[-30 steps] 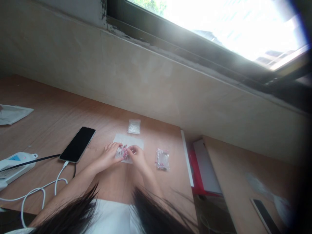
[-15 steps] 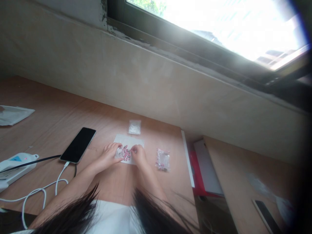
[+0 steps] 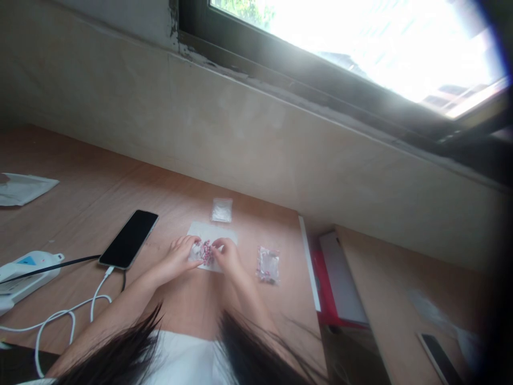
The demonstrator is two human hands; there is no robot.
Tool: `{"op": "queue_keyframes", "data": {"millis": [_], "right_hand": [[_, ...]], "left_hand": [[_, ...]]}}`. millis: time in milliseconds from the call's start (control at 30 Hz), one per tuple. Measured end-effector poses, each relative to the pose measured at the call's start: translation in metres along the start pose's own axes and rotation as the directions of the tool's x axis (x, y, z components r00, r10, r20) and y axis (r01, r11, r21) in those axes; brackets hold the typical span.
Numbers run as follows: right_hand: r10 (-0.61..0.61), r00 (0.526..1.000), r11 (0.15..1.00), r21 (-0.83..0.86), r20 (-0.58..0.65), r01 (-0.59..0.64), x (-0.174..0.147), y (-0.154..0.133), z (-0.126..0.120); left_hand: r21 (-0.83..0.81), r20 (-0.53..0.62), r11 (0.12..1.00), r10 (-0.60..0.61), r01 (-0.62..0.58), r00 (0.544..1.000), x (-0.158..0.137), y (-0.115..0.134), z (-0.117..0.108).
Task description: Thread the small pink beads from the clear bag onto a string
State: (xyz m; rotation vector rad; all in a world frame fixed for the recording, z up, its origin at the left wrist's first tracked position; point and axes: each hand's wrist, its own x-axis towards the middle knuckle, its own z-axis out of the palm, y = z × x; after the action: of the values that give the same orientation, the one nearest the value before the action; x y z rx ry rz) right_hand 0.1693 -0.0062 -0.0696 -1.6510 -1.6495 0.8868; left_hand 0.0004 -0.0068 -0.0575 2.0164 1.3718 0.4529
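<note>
Upper garment: white, plain across the visible section, with a faint lengthwise crease right of centre; cut and fastenings cannot be determined. Hair: two long, dark locks, the left lock and the right lock, both straight, tapering into loose, fine strands at the tips. Left forearm and right forearm: bare, slim, smooth in outline. Left hand and right hand: bare, slender-fingered; nail detail too small to assess.
</note>
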Motion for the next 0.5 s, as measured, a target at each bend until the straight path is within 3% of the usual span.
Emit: {"op": "queue_keyframes", "data": {"millis": [100, 300, 500], "right_hand": [[-0.023, 1.000, 0.997, 0.074, 0.008, 0.023, -0.005, -0.014, 0.000], [0.214, 0.975, 0.956, -0.192, -0.060, -0.222, -0.006, 0.005, 0.014], [0.256, 0.965, 0.946, -0.191, -0.051, -0.261, -0.002, 0.015, 0.023]], "left_hand": [[-0.001, -0.001, 1.000, -0.019, 0.019, 1.000, 0.000, 0.000, 0.001], [-0.003, -0.019, 1.000, -0.001, 0.001, 1.000, 0.000, -0.001, -0.001], [-0.010, -0.014, 1.000, -0.009, 0.009, 1.000, 0.000, 0.000, -0.002]]}}
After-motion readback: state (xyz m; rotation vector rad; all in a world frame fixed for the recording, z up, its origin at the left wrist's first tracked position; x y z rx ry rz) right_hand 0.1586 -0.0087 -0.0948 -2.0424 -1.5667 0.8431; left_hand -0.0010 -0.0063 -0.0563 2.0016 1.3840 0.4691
